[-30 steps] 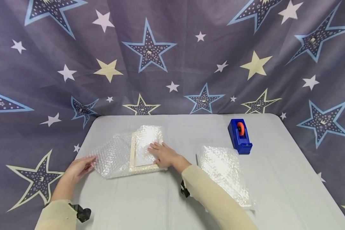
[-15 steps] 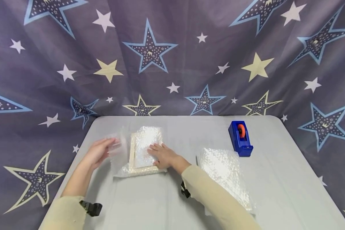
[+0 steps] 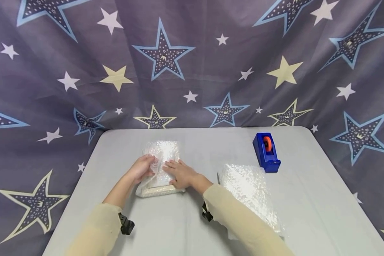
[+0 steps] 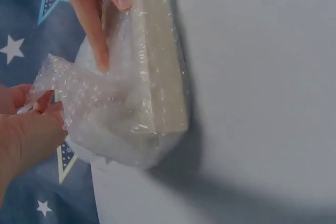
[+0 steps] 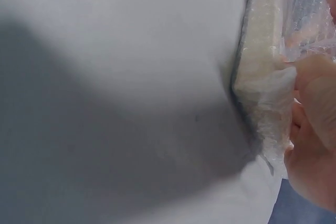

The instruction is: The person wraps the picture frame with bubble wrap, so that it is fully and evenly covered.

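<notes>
A light wooden frame [image 3: 161, 191] lies on the left half of the table, wrapped in clear bubble wrap [image 3: 169, 147]. My left hand [image 3: 143, 168] pinches the wrap's loose left edge and holds it lifted, partly over the frame. In the left wrist view, that left hand [image 4: 31, 132] has the edge between thumb and fingers, and the frame's pale side [image 4: 165, 77] shows through the wrap. My right hand [image 3: 183, 175] presses with extended fingers on the wrap over the frame. The right wrist view shows the right hand [image 5: 317, 124] at the frame's wrapped corner.
A second bubble-wrapped package [image 3: 248, 192] lies to the right, partly behind my right sleeve. A blue tape dispenser [image 3: 267, 152] with an orange core stands beyond it. The white table [image 3: 211, 142] ends at a star-patterned curtain [image 3: 204, 71].
My left hand has moved right, carrying the wrap's left flap from flat on the table up and over the frame. The right hand has stayed in place.
</notes>
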Available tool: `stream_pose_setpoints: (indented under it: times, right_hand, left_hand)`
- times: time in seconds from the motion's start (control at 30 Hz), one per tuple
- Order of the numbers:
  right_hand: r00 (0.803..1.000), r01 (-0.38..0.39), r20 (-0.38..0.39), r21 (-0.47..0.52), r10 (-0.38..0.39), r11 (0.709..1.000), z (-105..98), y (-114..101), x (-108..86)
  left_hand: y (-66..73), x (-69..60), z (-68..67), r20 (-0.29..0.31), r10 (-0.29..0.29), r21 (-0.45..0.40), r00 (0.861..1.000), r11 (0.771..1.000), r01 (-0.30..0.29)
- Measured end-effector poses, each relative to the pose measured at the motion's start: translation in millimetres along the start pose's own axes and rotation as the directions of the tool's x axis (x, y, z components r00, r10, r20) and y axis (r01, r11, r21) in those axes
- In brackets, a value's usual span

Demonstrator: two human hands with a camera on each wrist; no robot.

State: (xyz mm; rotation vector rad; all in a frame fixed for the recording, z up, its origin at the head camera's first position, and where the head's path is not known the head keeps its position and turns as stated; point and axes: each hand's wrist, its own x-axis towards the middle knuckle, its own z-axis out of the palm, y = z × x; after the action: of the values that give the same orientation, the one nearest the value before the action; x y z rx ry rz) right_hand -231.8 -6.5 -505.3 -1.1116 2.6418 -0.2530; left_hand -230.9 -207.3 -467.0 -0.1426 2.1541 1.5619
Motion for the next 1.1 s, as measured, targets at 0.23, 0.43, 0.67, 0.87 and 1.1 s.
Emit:
stream_pose_setpoints:
  times: [0.23, 0.43, 0.67, 0.87, 1.1]
  right_hand:
    - [0.999, -0.001, -0.052, 0.013, 0.001, 1.0, 5.4, -0.8, -1.7]
    - [0.926, -0.128, -0.336, 0.141, 0.169, 0.982, 15.6, -4.0, -4.1]
    - [0.828, -0.145, -0.534, 0.087, 0.169, 0.986, 17.3, -14.2, -9.1]
    - [0.864, -0.098, -0.503, -0.113, 0.028, 0.989, 15.9, -23.6, -13.5]
    - [0.93, -0.105, -0.368, -0.202, 0.024, 0.974, 14.3, -30.1, -16.7]
  left_hand:
    - [-1.4, -0.4, 8.3, -0.003, -0.047, -0.079, 0.999, 0.996, 0.047]
    - [6.4, -1.4, 20.9, 0.013, -0.091, 0.053, 0.996, 0.994, 0.091]
    - [6.0, -3.6, 22.4, 0.036, -0.06, 0.132, 0.998, 0.99, 0.055]
    - [2.1, -9.0, 25.1, 0.032, -0.025, 0.228, 0.999, 0.974, 0.017]
    - [-2.6, -6.5, 17.0, 0.033, -0.01, 0.206, 0.999, 0.978, 0.003]
